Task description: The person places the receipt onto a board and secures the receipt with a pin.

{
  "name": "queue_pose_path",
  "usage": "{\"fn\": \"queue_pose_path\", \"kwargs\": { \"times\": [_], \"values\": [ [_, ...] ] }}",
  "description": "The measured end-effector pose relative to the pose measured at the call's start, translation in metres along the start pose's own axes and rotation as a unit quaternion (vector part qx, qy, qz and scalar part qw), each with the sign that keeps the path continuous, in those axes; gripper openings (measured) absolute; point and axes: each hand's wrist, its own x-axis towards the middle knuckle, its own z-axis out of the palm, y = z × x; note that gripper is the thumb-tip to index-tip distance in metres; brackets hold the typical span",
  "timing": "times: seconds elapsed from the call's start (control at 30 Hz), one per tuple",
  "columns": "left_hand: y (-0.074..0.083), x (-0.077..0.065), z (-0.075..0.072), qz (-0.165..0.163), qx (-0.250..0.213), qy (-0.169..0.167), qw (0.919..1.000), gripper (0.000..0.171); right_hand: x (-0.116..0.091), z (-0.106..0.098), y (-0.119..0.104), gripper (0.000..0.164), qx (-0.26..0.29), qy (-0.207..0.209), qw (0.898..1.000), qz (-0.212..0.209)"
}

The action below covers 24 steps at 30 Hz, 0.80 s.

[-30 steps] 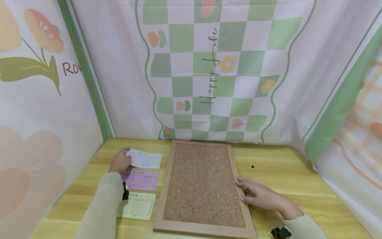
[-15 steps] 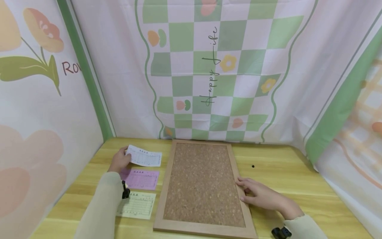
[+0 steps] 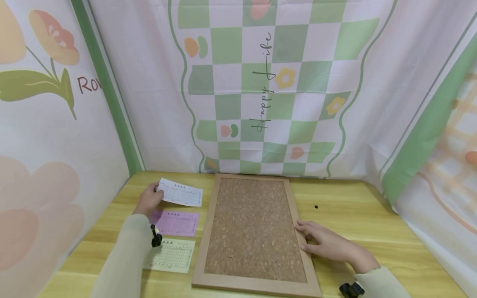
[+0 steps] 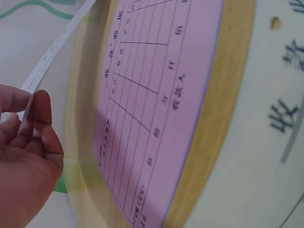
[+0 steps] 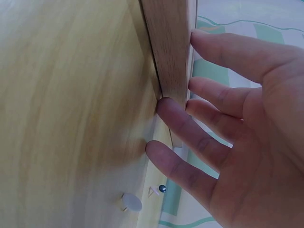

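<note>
My left hand [image 3: 149, 200] pinches the left end of a white receipt slip [image 3: 181, 193] between thumb and fingers. The slip is lifted off the table and tilted, seen nearly edge-on in the left wrist view. Below it on the table lie a pink receipt slip [image 3: 179, 223], partly hidden by my wrist, and a yellow one [image 3: 171, 255], partly behind my sleeve. A cork board [image 3: 257, 227] with a wooden frame lies flat in the middle. My right hand [image 3: 331, 244] touches the frame's right edge with extended fingertips; in the right wrist view some fingertips reach the table [image 5: 71, 118].
Right of the board sits a small black ball-like thing [image 3: 316, 206]. The right wrist view shows it as a dark ball [image 5: 162, 188], with a grey flat-headed thumbtack [image 5: 132, 202] nearby. A printed curtain [image 3: 261, 82] hangs behind the table.
My left hand has raised the white slip, mostly at its left end, and drawn slightly left. My right hand stays at the frame. The pink and yellow slips remain in place.
</note>
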Motion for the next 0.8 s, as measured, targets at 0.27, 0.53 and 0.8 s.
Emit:
{"fn": "queue_pose_path", "kwargs": {
  "times": [0.27,0.53,0.8],
  "values": [
    [0.006,-0.007,-0.003,0.008,-0.018,-0.001,0.9998,0.066,0.000,-0.001,0.001,0.064,0.001,-0.003,1.000,-0.004],
    [0.012,-0.012,-0.003,0.012,-0.023,0.005,0.9997,0.066,0.000,-0.002,-0.001,0.065,0.001,-0.002,1.000,-0.005],
    [0.017,-0.019,-0.002,0.019,-0.041,-0.001,0.9990,0.064,0.001,-0.002,-0.002,0.063,-0.003,-0.002,1.000,0.005]
  ]
}}
